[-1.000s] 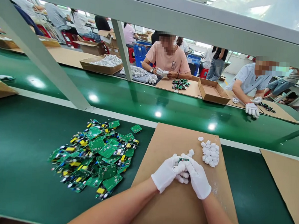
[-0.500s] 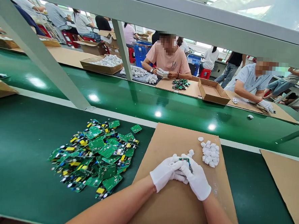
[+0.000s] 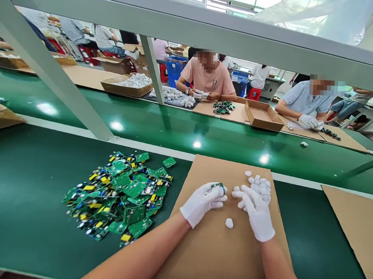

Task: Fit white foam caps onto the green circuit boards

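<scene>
Cardboard sheet [image 3: 217, 259] unlabeled: left hand [image 3: 201, 202] fingers clutch circuit board [image 3: 217, 186]; right hand [image 3: 258, 211] spread.

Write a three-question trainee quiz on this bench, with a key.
1. True or false: the left hand holds a small circuit board.
2. What does the right hand reach into? A) a box B) the white caps C) the board pile
3. Fill in: one loose cap lies on the ____ between the hands.

Key:
1. True; the board shows at the gloved fingertips.
2. B; its fingers touch the near edge of the cap heap.
3. Cardboard.
</scene>
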### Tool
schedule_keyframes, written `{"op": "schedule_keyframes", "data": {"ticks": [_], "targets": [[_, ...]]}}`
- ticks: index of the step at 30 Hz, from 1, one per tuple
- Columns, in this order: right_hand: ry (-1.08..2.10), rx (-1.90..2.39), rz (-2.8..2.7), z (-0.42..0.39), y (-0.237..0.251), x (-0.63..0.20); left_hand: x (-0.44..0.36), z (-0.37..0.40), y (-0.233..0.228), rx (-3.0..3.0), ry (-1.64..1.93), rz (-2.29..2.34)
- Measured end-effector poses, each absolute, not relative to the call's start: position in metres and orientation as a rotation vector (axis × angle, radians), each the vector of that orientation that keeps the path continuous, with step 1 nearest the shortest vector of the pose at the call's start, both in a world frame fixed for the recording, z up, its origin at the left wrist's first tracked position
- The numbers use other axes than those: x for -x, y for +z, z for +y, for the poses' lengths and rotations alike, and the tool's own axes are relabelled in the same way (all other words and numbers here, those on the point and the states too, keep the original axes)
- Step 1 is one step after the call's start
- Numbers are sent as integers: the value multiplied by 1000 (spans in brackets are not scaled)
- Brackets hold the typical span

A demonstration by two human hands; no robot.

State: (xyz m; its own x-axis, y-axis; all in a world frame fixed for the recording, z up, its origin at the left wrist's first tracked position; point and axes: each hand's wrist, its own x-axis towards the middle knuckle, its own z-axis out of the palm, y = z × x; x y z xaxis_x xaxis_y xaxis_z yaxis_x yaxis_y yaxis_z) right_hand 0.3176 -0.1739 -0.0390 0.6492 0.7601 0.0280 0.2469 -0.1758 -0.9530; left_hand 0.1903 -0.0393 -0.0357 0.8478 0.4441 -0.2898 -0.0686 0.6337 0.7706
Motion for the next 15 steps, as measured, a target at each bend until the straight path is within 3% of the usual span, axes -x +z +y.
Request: {"op": "schedule_keyframes", "data": {"ticks": [8, 15], "targets": [[-87, 2213, -1427, -163, -63, -325, -198, -27, -40, -799, 467, 544], [-4, 2326, -1513, -157, -67, -319, -246, 38, -31, -1619, 600, 749]]}}
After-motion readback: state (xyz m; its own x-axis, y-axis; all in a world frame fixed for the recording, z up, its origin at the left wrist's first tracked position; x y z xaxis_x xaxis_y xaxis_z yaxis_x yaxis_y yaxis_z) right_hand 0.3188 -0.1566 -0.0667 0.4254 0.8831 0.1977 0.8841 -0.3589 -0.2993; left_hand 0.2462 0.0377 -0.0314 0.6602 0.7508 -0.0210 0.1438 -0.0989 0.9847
